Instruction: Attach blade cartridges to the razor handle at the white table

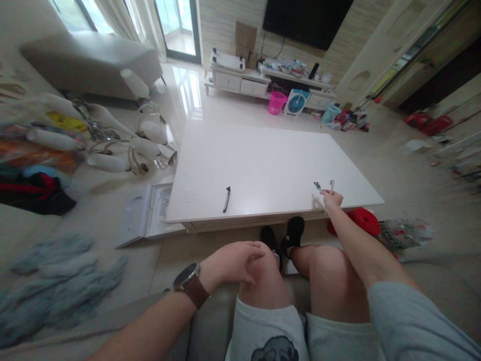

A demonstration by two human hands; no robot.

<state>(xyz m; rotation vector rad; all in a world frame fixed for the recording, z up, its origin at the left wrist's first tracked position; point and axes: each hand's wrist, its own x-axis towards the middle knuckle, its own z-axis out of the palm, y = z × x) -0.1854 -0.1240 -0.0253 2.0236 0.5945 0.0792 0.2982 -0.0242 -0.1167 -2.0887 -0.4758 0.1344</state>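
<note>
knee [267, 268] under unclenched left grip [233, 261]; outstretched right grip [332, 199] apparently pinches white stick [332, 185].

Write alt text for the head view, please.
The right hand holds a slim white stick-like object over the near right of a glossy white rectangular table, beside a small dark-green object. The left hand rests at a bare knee; a slim dark razor-like object lies on the table's near left.

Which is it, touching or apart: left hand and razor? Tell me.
Apart. The head view shows the left hand at the knee, the razor on the white table, with floor visible between them.
</note>
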